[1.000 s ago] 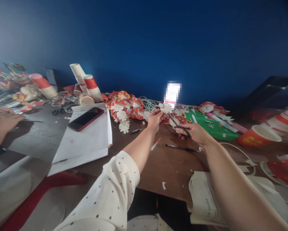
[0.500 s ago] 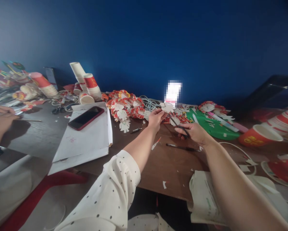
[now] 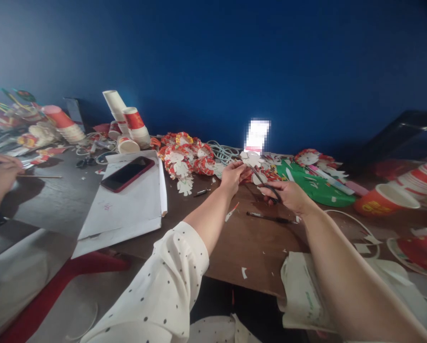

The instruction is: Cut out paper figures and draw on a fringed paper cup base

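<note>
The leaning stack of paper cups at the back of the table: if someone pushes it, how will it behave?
The stack of paper cups already tilts, so it would probably tip with a light push. Paper cups look light, so it may slide or scatter easily. Once down, the cups would likely roll in a curve, like the other cups beside it.

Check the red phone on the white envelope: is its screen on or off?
Off. The red phone lies face up on the white envelope, its screen dark with only a faint reflection and no lit display.
</note>
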`<control>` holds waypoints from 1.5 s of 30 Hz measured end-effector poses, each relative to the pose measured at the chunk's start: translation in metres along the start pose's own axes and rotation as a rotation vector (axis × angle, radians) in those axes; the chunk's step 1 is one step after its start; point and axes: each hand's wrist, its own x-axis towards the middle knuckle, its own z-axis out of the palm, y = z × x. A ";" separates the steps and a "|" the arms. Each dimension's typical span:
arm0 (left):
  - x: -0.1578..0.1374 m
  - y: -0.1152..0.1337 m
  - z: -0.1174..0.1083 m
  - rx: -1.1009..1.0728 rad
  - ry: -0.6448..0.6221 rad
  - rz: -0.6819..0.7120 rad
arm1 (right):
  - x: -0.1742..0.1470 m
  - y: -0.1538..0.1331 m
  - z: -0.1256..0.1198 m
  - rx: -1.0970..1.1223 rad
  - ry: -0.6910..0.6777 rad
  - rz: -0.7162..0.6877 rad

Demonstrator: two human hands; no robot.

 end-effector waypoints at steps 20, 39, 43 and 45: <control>-0.007 0.004 0.003 -0.026 -0.039 -0.067 | 0.002 0.003 -0.001 -0.050 0.020 -0.040; -0.005 0.001 0.003 -0.048 -0.001 -0.080 | 0.001 0.001 0.000 -0.090 0.029 -0.024; -0.004 0.001 0.002 -0.042 -0.017 -0.078 | 0.000 -0.001 0.001 -0.099 0.038 -0.019; -0.004 0.001 0.002 -0.041 -0.020 -0.079 | -0.001 -0.002 0.001 -0.100 0.035 -0.022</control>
